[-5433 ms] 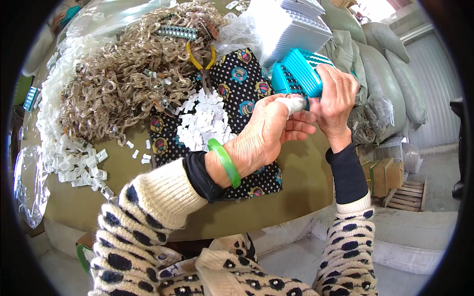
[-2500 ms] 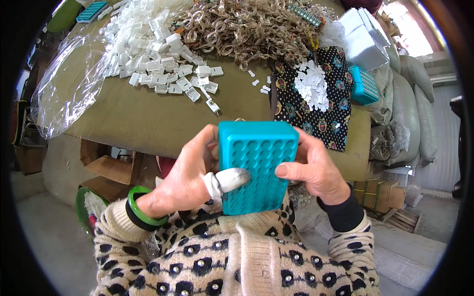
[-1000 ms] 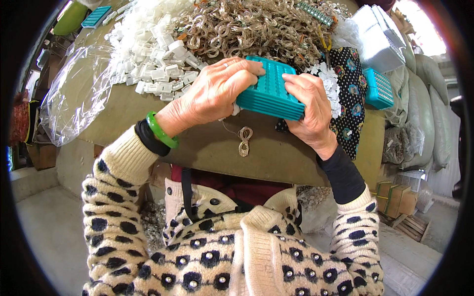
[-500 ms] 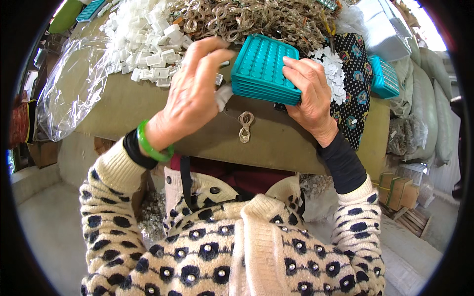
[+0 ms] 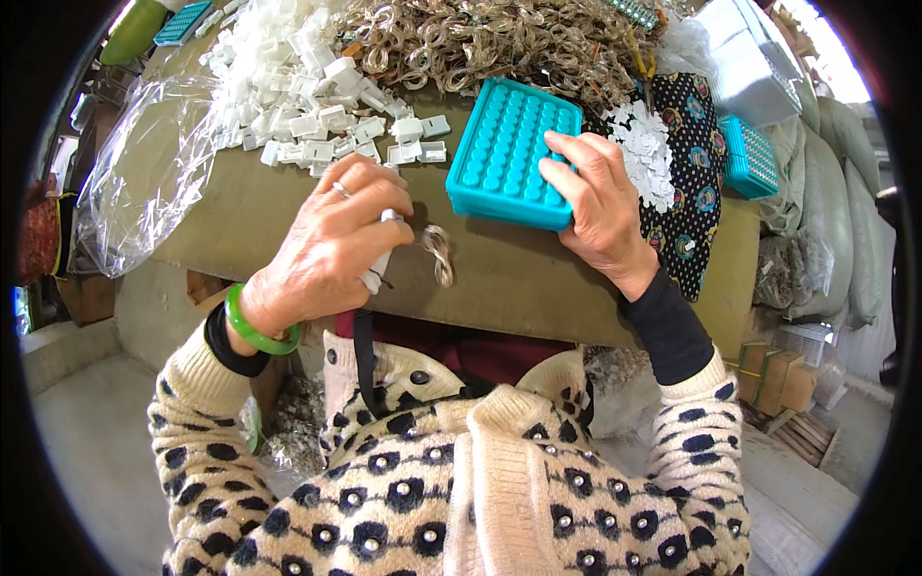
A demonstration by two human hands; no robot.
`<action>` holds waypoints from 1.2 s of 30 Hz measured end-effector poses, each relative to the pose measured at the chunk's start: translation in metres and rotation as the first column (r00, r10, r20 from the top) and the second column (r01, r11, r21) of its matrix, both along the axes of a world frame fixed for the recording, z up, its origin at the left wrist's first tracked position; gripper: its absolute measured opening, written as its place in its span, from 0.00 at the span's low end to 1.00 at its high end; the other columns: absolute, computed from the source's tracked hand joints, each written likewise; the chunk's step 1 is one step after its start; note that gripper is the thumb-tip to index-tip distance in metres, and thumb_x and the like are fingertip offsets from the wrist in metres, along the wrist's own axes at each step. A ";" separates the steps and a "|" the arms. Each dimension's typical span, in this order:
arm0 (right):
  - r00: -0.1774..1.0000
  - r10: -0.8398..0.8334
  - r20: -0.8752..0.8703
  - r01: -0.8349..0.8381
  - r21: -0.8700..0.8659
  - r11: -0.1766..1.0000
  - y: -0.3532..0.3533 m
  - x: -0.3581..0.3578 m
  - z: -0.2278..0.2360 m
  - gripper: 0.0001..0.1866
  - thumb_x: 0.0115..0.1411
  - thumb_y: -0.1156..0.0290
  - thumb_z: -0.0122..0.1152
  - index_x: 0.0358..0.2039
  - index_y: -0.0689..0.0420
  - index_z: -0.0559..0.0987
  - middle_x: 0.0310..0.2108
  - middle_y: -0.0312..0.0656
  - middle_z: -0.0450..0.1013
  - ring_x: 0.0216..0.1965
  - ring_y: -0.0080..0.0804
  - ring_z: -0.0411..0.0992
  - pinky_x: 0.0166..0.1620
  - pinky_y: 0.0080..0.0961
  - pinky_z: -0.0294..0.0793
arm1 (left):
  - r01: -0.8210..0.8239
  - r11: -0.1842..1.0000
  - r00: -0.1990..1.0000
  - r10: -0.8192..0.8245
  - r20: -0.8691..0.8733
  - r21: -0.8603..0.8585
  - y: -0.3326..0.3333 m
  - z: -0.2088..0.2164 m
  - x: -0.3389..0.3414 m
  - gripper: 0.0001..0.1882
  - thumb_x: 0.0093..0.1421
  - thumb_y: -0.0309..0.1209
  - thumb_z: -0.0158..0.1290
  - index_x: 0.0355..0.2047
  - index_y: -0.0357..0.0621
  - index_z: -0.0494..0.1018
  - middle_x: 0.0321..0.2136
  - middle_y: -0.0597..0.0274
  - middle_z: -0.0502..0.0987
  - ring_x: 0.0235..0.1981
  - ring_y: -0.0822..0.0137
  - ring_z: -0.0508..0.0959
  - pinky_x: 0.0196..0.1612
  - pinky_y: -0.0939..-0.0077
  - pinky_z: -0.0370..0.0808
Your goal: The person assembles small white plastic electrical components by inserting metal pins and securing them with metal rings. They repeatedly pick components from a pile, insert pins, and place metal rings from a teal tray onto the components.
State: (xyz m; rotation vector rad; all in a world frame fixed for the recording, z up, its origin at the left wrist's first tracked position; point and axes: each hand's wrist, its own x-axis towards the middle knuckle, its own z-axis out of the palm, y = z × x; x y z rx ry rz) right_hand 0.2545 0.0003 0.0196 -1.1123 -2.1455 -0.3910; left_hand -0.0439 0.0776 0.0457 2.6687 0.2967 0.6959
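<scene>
My left hand (image 5: 331, 230), wearing a green bangle, is closed around a small white piece (image 5: 378, 271) that shows partly between its fingers. Beside those fingers a small looped bundle of thin clear cord (image 5: 438, 256) is over the table; whether it is joined to the white piece I cannot tell. My right hand (image 5: 605, 206) grips the right edge of a stack of teal trays (image 5: 509, 134) with rows of round bumps, its fingers over the top and its palm at the side. The stack is tilted on the table (image 5: 538, 283).
Loose white plastic cases (image 5: 307, 115) are heaped at the back left, beside a clear plastic bag (image 5: 144, 192). Tangled cord bundles (image 5: 490, 43) pile up at the back. White flat pieces (image 5: 639, 158) lie on a dark patterned cloth (image 5: 691, 144); more teal trays (image 5: 747, 158) stand right.
My left hand has come down and left, away from the trays, with the white piece. The cord bundle has shifted left. The tray stack has tilted slightly toward me under my right hand.
</scene>
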 end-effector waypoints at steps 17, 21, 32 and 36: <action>0.974 -0.193 0.118 0.213 -0.191 0.958 -0.042 0.009 -0.006 0.06 0.48 0.78 0.61 0.28 0.60 0.73 0.33 0.42 0.69 0.35 0.40 0.68 0.37 0.34 0.68 | -0.124 0.990 0.992 0.122 -0.034 -0.069 -0.010 -0.010 0.060 0.26 0.47 0.23 0.63 0.49 0.45 0.75 0.51 0.48 0.71 0.39 0.47 0.78 0.40 0.59 0.78; 0.977 -0.202 0.061 0.211 -0.214 0.954 -0.045 0.026 0.002 0.08 0.47 0.79 0.62 0.28 0.60 0.73 0.32 0.43 0.69 0.33 0.42 0.68 0.38 0.35 0.68 | -0.177 0.983 0.984 0.176 -0.013 -0.046 -0.016 -0.014 0.062 0.24 0.48 0.23 0.63 0.48 0.44 0.75 0.50 0.48 0.71 0.38 0.47 0.77 0.39 0.59 0.77; 0.857 -0.374 -0.354 0.247 -0.356 0.901 -0.043 0.007 0.024 0.06 0.57 0.76 0.65 0.29 0.61 0.76 0.27 0.43 0.72 0.24 0.36 0.73 0.27 0.27 0.73 | -0.262 0.962 0.964 0.265 0.035 -0.079 -0.044 -0.013 0.088 0.23 0.46 0.25 0.66 0.45 0.39 0.76 0.46 0.47 0.71 0.37 0.48 0.78 0.37 0.60 0.78; 0.833 -0.501 -0.235 0.392 -0.387 0.834 -0.018 0.007 0.019 0.10 0.58 0.71 0.67 0.25 0.60 0.76 0.22 0.41 0.73 0.22 0.35 0.73 0.26 0.31 0.71 | -0.266 0.962 0.963 0.267 0.029 -0.057 -0.048 -0.014 0.089 0.24 0.45 0.24 0.66 0.45 0.40 0.76 0.46 0.49 0.71 0.39 0.49 0.78 0.37 0.59 0.78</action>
